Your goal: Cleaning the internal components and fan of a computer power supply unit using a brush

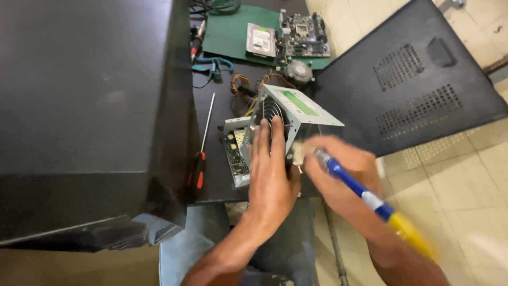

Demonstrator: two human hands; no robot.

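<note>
both grips are busy: the left hand (272, 177) lies flat, fingers stretched out and spread, pressed against the fan-grille face of a grey sheet-metal power supply box with a green label on top (296, 114), holding it tilted on edge. the right hand (344, 177) is curled tight around a blue, white and yellow handled brush (370, 198), whose pale bristle end meets the box's lower corner just beside the left thumb; this hand and the brush are blurred. both forearms reach up from the bottom of the view. beyond the left fingertips, orange and yellow wires (241, 87) trail from the box across the black surface (214, 127). left of that hand lies a long screwdriver with a red and black handle (201, 153). farther past the box sit a green mat (227, 29), a silver hard drive (261, 41) and a dark circuit board (304, 34).
</note>
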